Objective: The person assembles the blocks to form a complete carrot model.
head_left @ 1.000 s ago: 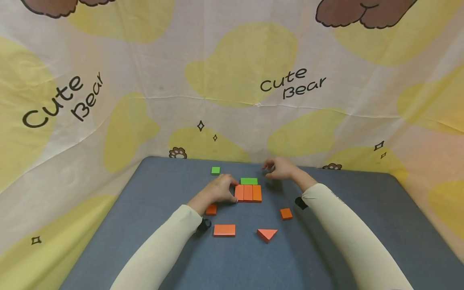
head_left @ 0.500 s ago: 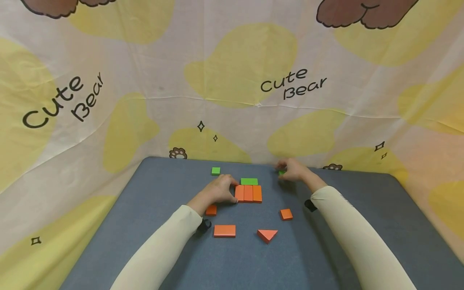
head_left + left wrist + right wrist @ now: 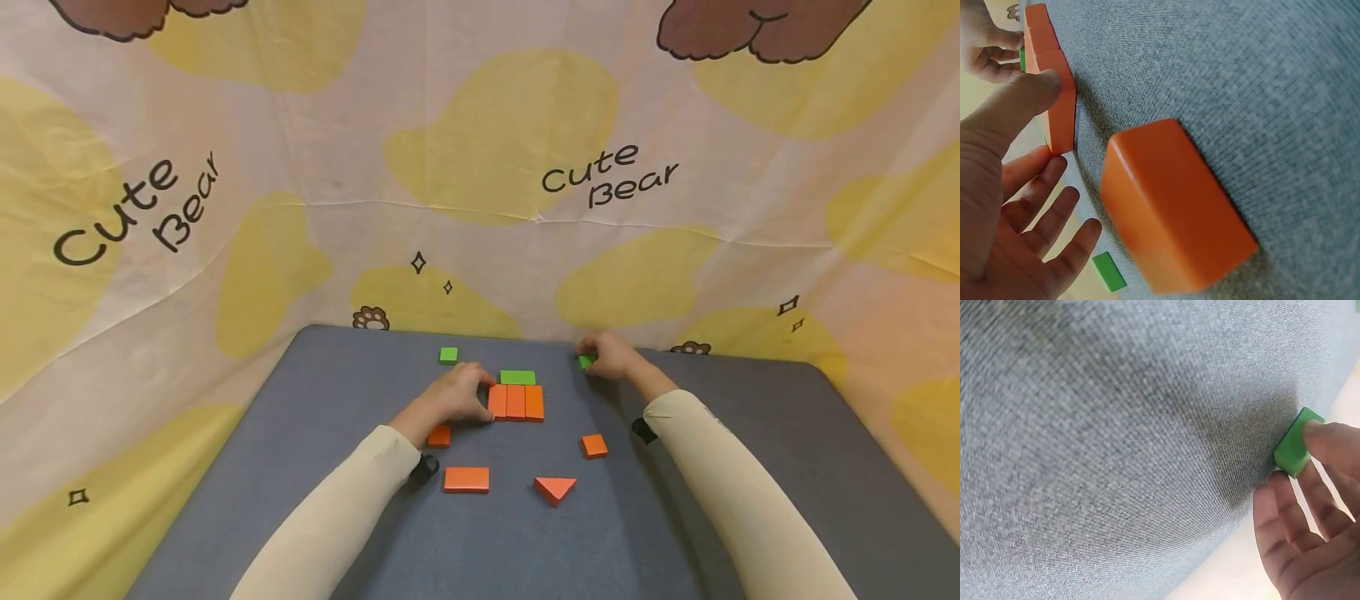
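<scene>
Three upright orange blocks (image 3: pixel 516 403) stand side by side on the grey table, with a flat green rectangular block (image 3: pixel 518 377) lying along their far side. My left hand (image 3: pixel 450 395) holds the leftmost orange block (image 3: pixel 1062 119) of this row at its two ends, thumb at the near end and index finger at the far end. The other left fingers spread loosely. Farther right, near the table's back edge, my right hand (image 3: pixel 613 357) pinches a small green block (image 3: pixel 1295 445) by its sides, down at the table surface.
An orange block (image 3: pixel 1175 209) lies close under my left wrist. Nearer me are an orange rectangular block (image 3: pixel 467 480), a red-orange triangular block (image 3: pixel 555 488) and an orange square block (image 3: pixel 594 446). A green square block (image 3: pixel 448 356) sits back left. Patterned cloth (image 3: pixel 480 167) hangs behind the table.
My right hand has moved right, away from the block row, and its fingers now close on the small green block. My left hand stays at the orange row.
</scene>
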{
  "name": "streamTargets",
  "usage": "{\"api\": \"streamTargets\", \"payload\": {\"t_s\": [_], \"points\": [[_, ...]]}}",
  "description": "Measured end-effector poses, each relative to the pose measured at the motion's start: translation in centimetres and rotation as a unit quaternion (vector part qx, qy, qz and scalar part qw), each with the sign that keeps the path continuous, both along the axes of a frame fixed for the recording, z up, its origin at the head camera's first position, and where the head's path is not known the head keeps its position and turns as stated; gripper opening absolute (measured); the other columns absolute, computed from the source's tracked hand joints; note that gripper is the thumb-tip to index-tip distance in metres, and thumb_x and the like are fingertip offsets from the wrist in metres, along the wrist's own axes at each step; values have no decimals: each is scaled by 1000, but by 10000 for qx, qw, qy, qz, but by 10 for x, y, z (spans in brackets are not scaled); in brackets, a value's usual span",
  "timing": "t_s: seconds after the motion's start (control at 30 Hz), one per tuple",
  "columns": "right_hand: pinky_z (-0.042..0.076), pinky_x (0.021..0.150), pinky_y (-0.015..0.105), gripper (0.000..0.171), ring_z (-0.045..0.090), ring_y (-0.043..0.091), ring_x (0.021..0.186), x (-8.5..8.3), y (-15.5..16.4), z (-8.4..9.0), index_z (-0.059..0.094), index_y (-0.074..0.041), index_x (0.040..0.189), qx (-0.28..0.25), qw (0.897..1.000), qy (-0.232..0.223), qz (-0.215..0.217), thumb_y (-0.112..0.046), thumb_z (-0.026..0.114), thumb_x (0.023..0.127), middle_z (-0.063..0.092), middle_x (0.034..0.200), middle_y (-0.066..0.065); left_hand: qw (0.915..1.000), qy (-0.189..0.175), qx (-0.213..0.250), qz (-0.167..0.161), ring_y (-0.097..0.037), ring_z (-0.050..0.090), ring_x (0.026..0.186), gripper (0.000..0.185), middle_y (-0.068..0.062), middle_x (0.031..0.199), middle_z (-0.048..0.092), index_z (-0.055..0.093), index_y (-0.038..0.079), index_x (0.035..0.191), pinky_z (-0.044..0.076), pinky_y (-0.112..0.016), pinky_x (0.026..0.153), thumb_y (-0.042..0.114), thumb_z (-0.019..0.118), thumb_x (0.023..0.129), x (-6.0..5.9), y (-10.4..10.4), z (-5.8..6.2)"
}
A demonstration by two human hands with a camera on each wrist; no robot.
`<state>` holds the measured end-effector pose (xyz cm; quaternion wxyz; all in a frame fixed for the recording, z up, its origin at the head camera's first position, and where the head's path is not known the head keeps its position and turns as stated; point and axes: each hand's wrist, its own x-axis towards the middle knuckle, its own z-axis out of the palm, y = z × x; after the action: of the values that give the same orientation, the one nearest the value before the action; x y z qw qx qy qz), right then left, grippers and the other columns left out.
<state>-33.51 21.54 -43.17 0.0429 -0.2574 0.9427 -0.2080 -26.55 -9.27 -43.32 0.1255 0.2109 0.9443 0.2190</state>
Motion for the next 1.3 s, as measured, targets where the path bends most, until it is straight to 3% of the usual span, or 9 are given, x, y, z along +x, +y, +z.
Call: {"api": "streamTargets", "payload": {"t_s": [0.2,0.67,1.0,1.3], "points": [[53,81,45,30,65,34,92,1,-4,1,69,8,104,-98,9999,-108,-37,2,70,74,70,100,22,10000,-8,-26,-2,-23,50,116,55,-6,123,59,65,10,126,43,-41,104,27,80,76,0,1,1],[53,85,47,29,64,36,99,-3,-9,0,69,5,109,-181,9992,-341,-123,-4,69,81,69,107,21,9999,16,-129,-73,-24,51,117,55,-7,124,60,65,10,125,44,-41,103,28,81,75,-2,1,1],[53,85,46,30,65,37,101,1,-42,10,70,0,111,-161,9994,-319,-26,-8,68,82,68,110,19,9998,69,-154,-71,-24,51,117,55,-6,124,60,65,10,125,44,-40,102,28,81,76,-2,1,-1],[54,84,44,31,66,33,98,-2,-65,6,70,2,110,-56,9994,-316,137,-8,70,81,70,109,18,9998,-35,-198,-43,-23,50,117,55,-5,124,60,66,11,124,43,-40,103,29,81,75,-2,0,2]]}}
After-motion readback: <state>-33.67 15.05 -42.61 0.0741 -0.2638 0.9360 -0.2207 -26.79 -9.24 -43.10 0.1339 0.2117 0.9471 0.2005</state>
